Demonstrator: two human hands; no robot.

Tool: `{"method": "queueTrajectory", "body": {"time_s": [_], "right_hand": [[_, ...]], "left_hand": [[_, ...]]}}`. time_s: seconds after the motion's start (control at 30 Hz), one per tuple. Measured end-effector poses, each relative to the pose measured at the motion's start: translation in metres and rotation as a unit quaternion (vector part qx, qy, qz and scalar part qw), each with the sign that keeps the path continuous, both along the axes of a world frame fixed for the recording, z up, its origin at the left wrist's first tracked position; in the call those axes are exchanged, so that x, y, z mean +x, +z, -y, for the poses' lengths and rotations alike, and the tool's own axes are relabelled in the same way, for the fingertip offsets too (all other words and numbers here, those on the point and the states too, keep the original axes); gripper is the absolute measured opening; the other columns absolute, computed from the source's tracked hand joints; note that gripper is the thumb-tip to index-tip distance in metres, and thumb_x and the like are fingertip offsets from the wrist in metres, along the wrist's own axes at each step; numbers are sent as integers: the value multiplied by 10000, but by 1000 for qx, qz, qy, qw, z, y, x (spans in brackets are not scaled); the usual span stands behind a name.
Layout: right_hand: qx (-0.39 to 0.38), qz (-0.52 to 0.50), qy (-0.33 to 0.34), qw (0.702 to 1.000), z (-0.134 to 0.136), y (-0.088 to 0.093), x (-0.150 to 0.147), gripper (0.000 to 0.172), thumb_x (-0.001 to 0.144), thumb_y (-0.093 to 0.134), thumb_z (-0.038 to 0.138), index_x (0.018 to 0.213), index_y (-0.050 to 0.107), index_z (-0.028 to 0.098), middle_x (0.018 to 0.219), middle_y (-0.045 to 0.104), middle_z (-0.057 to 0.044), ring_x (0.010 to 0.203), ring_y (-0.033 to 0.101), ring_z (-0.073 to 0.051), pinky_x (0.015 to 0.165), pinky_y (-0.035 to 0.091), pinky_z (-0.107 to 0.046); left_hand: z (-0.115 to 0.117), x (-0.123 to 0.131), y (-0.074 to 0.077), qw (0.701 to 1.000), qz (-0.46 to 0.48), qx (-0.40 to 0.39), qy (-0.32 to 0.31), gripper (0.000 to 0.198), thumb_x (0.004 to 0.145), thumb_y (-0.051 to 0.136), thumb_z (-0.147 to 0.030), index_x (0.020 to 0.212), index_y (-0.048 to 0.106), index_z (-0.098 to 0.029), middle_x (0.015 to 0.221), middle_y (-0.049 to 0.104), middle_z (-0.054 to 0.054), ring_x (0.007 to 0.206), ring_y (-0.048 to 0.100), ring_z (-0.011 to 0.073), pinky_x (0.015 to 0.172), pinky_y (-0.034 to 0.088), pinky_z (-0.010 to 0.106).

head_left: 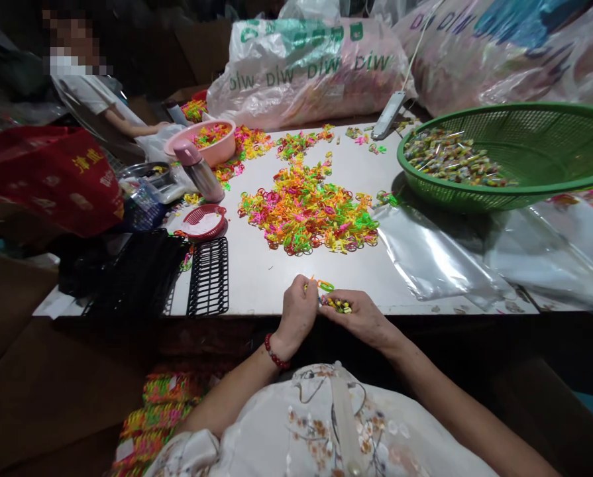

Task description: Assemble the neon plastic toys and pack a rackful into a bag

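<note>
My left hand (299, 308), with a red bead bracelet on its wrist, is closed in a pinch at the table's front edge. A small orange and green plastic piece with a loop (326, 286) sticks out at its fingertips. My right hand (358, 318) meets it there, its fingers curled round several small multicoloured pieces (338, 305) that look like those in the green basket. Just beyond both hands lies a heap of bright plastic loop pieces (311, 212) in yellow, orange, pink, green and red. Exactly how the pieces touch between my fingertips is hidden.
A large green basket (515, 195) with small clear-wrapped pieces stands right, near flat clear plastic bags (435, 258). Left are black plastic racks (209, 275), a red basket (204, 225), a bottle (199, 172) and a pink basin (226, 142). A person (92, 99) works behind.
</note>
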State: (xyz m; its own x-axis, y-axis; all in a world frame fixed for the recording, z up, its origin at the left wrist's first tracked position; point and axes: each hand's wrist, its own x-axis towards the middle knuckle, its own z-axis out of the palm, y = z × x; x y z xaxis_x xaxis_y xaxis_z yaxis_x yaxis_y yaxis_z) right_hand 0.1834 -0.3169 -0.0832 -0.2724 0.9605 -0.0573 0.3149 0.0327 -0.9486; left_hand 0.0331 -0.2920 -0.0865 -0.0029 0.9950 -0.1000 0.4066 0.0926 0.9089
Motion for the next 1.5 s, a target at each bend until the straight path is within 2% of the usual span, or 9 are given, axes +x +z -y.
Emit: {"method": "queueTrajectory", "body": {"time_s": [0.3, 0.47, 0.6, 0.7, 0.83, 0.93, 1.13, 1.37, 1.5], "right_hand": [[102, 186, -35, 977, -6, -3, 17, 247, 889, 528, 367, 708, 599, 214, 693, 629, -37, 643, 545, -184, 610, 357, -293], [158, 255, -157, 941, -14, -12, 40, 316, 919, 478, 444, 786, 644, 211, 790, 662, -96, 728, 601, -225, 689, 423, -333], [143, 147, -248, 947, -21, -6, 54, 313, 873, 559, 499, 949, 690, 225, 996, 700, -103, 914, 637, -260, 848, 463, -388], [18, 21, -250, 968, -20, 2, 48, 390, 808, 624, 583, 917, 697, 216, 853, 707, -75, 738, 635, -221, 714, 494, -362], [-145, -180, -218, 948, -16, 4, 25, 488, 729, 687, 643, 891, 691, 183, 835, 671, -58, 603, 575, -137, 537, 444, -269], [-173, -255, -217, 926, -14, 2, 14, 473, 702, 741, 598, 895, 700, 168, 742, 604, -13, 566, 512, -99, 527, 416, -242], [-176, -311, -205, 911, -16, 3, 10, 411, 636, 836, 464, 885, 681, 176, 741, 622, 4, 582, 520, -98, 525, 396, -229], [-226, -403, -184, 868, -21, 0, -8, 402, 622, 861, 372, 874, 594, 207, 639, 617, 32, 529, 534, -95, 482, 410, -205], [-255, -440, -190, 840, -21, -6, -8, 341, 662, 846, 358, 850, 622, 185, 730, 657, -6, 535, 530, -69, 447, 387, -165]], "left_hand": [[-23, 29, -18, 998, 39, 8, -43, 269, 938, 427, -340, 704, 423, -208, 635, 447, -43, 621, 438, 124, 606, 313, 244], [-30, 30, -17, 979, -91, 128, -128, 168, 971, 353, -227, 881, 495, -210, 836, 527, 38, 734, 518, 165, 659, 385, 277], [-46, 14, -13, 949, -221, 211, -71, 158, 956, 426, -276, 1045, 512, -179, 1008, 535, 141, 905, 559, 243, 711, 450, 339], [-74, -1, -8, 935, -266, 233, -7, 287, 928, 513, -327, 1163, 471, -167, 1120, 505, 163, 1012, 552, 270, 805, 471, 371], [-112, -15, -8, 931, -285, 219, -59, 275, 884, 585, -286, 1119, 512, -164, 1142, 504, 135, 1062, 528, 259, 905, 442, 388], [-126, -25, -13, 946, -254, 191, -60, 126, 875, 538, -195, 990, 572, -157, 1035, 550, 108, 978, 542, 231, 891, 433, 376], [-122, -51, -17, 974, -141, 175, 29, 224, 875, 476, -152, 1065, 592, -174, 965, 603, 81, 958, 559, 220, 900, 429, 365], [-110, -50, -10, 915, -286, 256, -122, 240, 862, 599, -237, 1099, 578, -206, 1105, 540, 103, 1052, 510, 243, 942, 428, 386], [-121, -49, -14, 950, -230, 205, -55, 88, 827, 560, -119, 884, 578, -182, 987, 564, 73, 961, 531, 197, 920, 437, 365]]}}
